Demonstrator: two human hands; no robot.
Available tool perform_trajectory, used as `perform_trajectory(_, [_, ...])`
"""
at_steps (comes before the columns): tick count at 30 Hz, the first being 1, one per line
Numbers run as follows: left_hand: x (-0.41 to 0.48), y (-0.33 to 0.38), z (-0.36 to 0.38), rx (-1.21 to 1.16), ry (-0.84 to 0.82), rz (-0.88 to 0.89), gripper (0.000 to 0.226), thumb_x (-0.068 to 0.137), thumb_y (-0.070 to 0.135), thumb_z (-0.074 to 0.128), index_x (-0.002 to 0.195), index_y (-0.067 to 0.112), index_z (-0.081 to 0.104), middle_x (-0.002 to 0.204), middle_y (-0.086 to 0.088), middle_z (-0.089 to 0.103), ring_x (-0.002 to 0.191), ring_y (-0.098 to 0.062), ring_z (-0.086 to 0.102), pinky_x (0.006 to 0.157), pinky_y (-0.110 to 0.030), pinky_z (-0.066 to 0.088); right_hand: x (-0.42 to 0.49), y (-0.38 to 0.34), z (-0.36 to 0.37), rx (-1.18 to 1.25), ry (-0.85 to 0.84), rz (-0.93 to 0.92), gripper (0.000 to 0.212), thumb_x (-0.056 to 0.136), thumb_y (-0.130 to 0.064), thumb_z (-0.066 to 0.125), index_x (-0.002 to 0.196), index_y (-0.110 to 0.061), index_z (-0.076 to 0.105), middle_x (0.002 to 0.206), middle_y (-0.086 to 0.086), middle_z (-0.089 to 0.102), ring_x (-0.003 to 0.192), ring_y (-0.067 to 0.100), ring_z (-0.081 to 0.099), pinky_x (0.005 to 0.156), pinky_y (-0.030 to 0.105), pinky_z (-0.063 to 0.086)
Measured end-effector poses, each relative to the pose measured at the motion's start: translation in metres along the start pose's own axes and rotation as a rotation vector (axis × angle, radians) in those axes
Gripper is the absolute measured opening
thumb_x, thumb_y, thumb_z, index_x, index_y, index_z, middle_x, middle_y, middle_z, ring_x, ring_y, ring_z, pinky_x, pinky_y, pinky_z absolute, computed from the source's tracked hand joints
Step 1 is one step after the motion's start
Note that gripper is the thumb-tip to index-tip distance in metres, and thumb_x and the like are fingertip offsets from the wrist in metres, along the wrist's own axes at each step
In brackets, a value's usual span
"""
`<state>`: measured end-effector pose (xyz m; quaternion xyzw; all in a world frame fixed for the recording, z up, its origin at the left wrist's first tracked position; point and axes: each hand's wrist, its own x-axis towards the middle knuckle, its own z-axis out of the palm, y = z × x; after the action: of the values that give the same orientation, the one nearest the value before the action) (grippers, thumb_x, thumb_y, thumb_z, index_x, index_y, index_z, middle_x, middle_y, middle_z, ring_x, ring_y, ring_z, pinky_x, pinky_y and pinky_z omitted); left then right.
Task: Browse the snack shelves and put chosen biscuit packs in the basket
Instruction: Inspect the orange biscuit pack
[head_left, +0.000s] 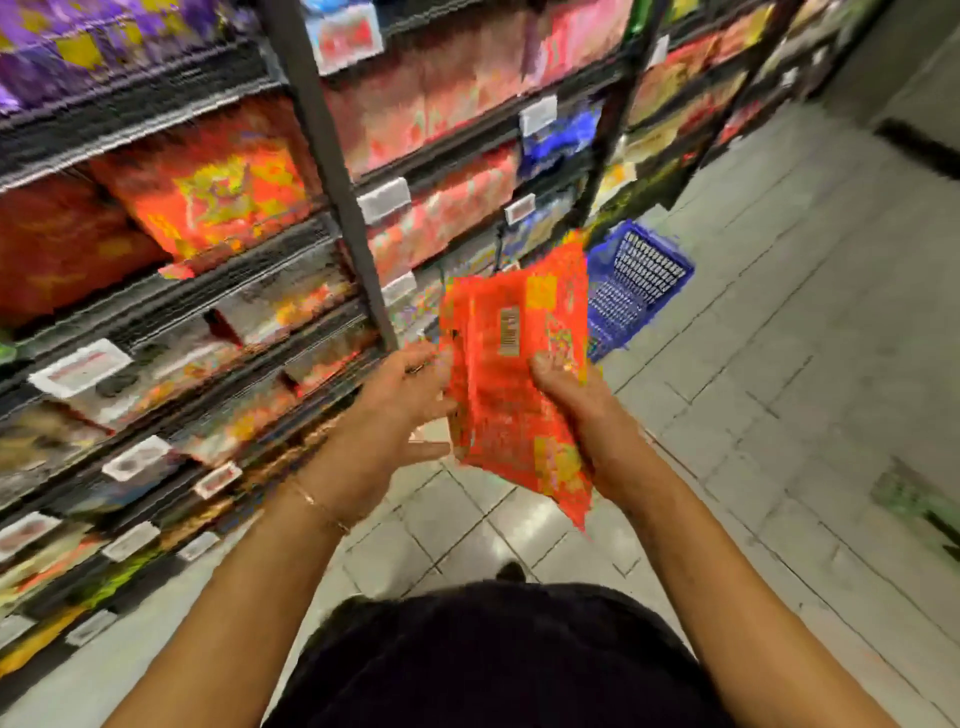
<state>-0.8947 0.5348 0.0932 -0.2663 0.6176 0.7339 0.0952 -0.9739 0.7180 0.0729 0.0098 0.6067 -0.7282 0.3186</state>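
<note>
I hold an orange-red biscuit pack (511, 374) upright in front of me, its back with a barcode facing me. My right hand (587, 421) grips its right side, thumb pressed on the front. My left hand (400, 410) is at the pack's left edge with fingers spread; whether it grips or only touches is blurred. A blue plastic basket (636, 283) stands on the floor beyond the pack, beside the shelf foot, partly hidden by the pack.
Dark snack shelves (332, 171) run along the left, filled with red, orange and purple packs and white price tags. A light tiled floor (779, 364) stretches along the aisle on the right. A grey wall (914, 78) stands at the far right.
</note>
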Motion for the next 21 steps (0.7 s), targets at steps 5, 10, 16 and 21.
perform_trajectory(5, [0.063,0.016,0.077,-0.461,-0.25,-0.262,0.103,0.071,0.085,0.058,0.148,0.018,0.046,0.139,-0.023,0.062,0.126,-0.043,0.062,0.098,-0.076,0.043,-0.006,-0.043,-0.091,-0.531,0.079,-0.25,0.049,0.07,-0.06,0.077,0.116,-0.054,0.061,0.103,-0.036,0.071,0.093,-0.011,0.068,0.075,0.006,0.05])
perform_trajectory(10, [0.124,0.034,0.118,-0.532,-0.341,-0.38,0.114,0.067,0.085,0.064,0.154,0.014,0.04,0.137,-0.03,0.06,0.124,-0.049,0.061,0.098,-0.072,0.047,0.03,-0.067,-0.165,-0.664,-0.084,-0.298,0.064,0.077,-0.063,0.078,0.136,-0.057,0.053,0.119,-0.023,0.07,0.102,0.008,0.072,0.083,0.029,0.062])
perform_trajectory(16, [0.231,0.052,0.19,-0.319,-0.202,-0.416,0.035,0.081,0.046,0.065,0.096,0.017,0.079,0.101,-0.01,0.077,0.084,-0.026,0.076,0.077,-0.044,0.062,0.121,-0.088,-0.232,-0.995,-0.236,-0.292,0.085,0.082,-0.052,0.083,0.156,-0.039,0.042,0.158,-0.02,0.045,0.14,0.0,0.046,0.114,0.029,0.041])
perform_trajectory(21, [0.344,0.064,0.245,-0.438,-0.099,-0.528,0.032,0.087,0.026,0.057,0.109,0.009,0.072,0.099,-0.013,0.075,0.082,-0.03,0.072,0.078,-0.043,0.06,0.214,-0.123,-0.322,-0.634,-0.015,0.019,0.057,0.089,-0.062,0.066,0.142,-0.043,0.056,0.133,-0.035,0.059,0.118,-0.02,0.054,0.092,0.001,0.041])
